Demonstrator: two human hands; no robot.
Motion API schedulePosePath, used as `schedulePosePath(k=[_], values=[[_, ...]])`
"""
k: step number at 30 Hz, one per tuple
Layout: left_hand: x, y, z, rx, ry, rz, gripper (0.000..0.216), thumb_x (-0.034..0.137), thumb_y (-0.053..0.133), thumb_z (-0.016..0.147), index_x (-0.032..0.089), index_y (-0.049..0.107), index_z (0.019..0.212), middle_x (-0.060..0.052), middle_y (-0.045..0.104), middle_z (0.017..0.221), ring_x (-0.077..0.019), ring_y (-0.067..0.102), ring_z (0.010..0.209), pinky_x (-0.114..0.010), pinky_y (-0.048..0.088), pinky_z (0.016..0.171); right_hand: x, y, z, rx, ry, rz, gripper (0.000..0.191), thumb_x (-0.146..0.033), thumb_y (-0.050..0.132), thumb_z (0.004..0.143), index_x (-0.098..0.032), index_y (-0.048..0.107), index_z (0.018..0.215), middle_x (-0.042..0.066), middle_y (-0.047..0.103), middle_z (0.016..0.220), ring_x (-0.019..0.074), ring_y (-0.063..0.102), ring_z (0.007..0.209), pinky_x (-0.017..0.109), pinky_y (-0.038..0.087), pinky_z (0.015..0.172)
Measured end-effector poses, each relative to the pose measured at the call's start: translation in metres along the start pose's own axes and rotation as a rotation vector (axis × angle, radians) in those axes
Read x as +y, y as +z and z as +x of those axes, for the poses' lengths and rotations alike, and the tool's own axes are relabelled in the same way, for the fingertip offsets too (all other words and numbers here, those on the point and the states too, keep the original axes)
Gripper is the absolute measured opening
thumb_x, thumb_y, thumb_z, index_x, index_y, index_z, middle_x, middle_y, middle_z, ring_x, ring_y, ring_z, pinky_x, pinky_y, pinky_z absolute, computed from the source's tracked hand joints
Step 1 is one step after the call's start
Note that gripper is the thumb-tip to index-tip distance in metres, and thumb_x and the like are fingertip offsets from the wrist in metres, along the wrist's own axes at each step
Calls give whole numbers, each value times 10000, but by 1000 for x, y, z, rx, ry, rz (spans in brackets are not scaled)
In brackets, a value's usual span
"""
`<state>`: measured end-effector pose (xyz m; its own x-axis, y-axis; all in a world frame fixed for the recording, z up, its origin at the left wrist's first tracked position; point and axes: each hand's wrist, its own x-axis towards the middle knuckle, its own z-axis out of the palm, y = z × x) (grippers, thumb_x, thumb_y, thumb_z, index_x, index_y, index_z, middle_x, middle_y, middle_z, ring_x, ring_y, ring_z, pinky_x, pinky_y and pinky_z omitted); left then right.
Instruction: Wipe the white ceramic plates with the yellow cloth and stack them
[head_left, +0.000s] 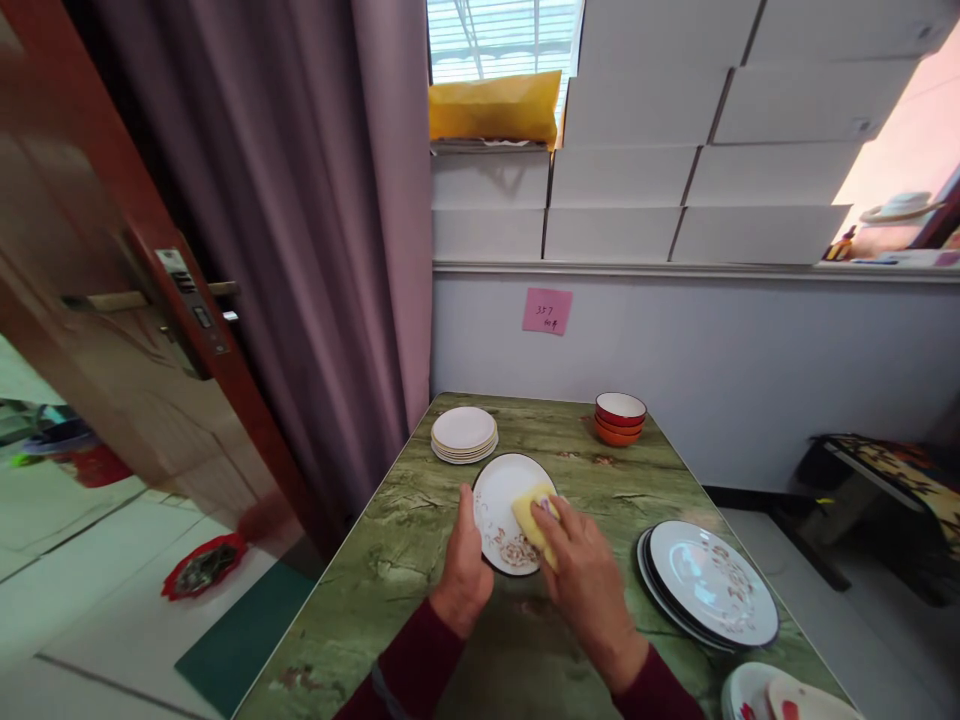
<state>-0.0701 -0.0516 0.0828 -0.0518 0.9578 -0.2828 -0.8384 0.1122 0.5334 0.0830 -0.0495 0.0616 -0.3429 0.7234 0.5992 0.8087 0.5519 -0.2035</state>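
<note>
A white plate (495,495) with a dark rim and brown flower print is tilted up above the middle of the table. My left hand (463,560) grips its left edge, thumb up along the rim and the other fingers hidden behind. My right hand (585,570) is closed on a yellow cloth (534,515) and presses it against the right part of the plate's face. To the right lies a stack of larger plates (712,580) with the same flower print. Beyond my left hand sits a stack of small white plates (463,430).
Red and orange bowls (620,420) are stacked at the table's far right corner. More white dishes (780,695) stand at the near right edge. The green wood-patterned table (397,590) meets a wall with a pink note (547,311). A curtain (300,250) and door (112,300) are left.
</note>
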Motion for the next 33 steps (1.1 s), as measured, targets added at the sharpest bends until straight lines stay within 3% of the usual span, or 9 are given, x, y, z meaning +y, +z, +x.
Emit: schedulePosePath(k=[5, 8, 11, 14, 18, 23, 26, 29, 33], values=[[-2, 2, 0, 7, -45, 63, 652, 591, 410, 953, 41, 650, 1206, -198, 735, 1120, -311, 669, 1120, -432, 475, 1046, -31, -3, -24, -51, -75, 196, 778, -7, 515, 631, -253, 506, 1369, 84, 518, 1428, 266, 541, 1183, 431, 486, 978], [-9, -1, -2, -74, -153, 43, 629, 569, 438, 953, 32, 644, 1209, -200, 733, 1128, -306, 664, 1129, -415, 472, 1048, -31, 1, -9, 52, -151, 150, 641, -19, 525, 716, -258, 573, 1309, 91, 523, 1426, 270, 535, 1175, 437, 476, 965], [-14, -6, -3, -128, -180, -7, 591, 527, 427, 970, 102, 554, 1361, -170, 688, 1247, -295, 627, 1198, -442, 445, 1077, -11, 5, 15, 169, -189, 1, 454, -95, 554, 853, -272, 622, 1266, 90, 562, 1396, 280, 518, 1171, 440, 458, 946], [-12, -6, 0, -89, -121, -20, 604, 532, 395, 977, 155, 474, 1443, -155, 644, 1319, -299, 592, 1244, -478, 422, 1096, 6, 5, 24, 167, -115, -107, 437, -122, 579, 877, -267, 617, 1288, 102, 573, 1388, 290, 514, 1172, 434, 457, 922], [-3, 0, 6, 3, 3, -1, 626, 545, 379, 979, 128, 485, 1433, -161, 646, 1309, -302, 592, 1243, -481, 422, 1102, 2, -3, 5, 33, 15, -51, 528, -65, 593, 799, -256, 613, 1290, 113, 568, 1393, 297, 557, 1135, 461, 476, 932], [5, 0, 11, 64, 104, 30, 649, 568, 382, 974, 84, 541, 1377, -168, 686, 1240, -283, 602, 1234, -440, 437, 1099, 7, -12, -22, -139, 133, 541, 600, -97, 588, 706, -281, 627, 1276, 83, 609, 1339, 280, 592, 1173, 465, 479, 997], [10, -8, 8, 94, 88, 93, 580, 538, 428, 971, 119, 577, 1343, -145, 718, 1190, -272, 635, 1190, -439, 466, 1072, 30, -19, -16, -54, 558, 963, 568, -326, 662, 766, -244, 583, 1322, 100, 655, 1251, 282, 669, 1023, 442, 554, 869], [12, -16, -1, 109, 53, 249, 472, 406, 632, 899, 97, 631, 1257, -151, 754, 1090, -296, 674, 1121, -448, 495, 1035, 46, -24, 0, 115, 903, 1307, 814, -500, 728, 741, -229, 418, 1444, 123, 641, 1260, 265, 699, 916, 392, 585, 741], [3, -17, -12, 134, -12, 393, 378, 237, 725, 811, 47, 673, 1133, -170, 780, 913, -331, 715, 1016, -472, 530, 973, 44, -18, 13, 143, 890, 1539, 954, -458, 843, 628, -245, 391, 1441, 105, 649, 1255, 257, 693, 958, 373, 579, 780]])
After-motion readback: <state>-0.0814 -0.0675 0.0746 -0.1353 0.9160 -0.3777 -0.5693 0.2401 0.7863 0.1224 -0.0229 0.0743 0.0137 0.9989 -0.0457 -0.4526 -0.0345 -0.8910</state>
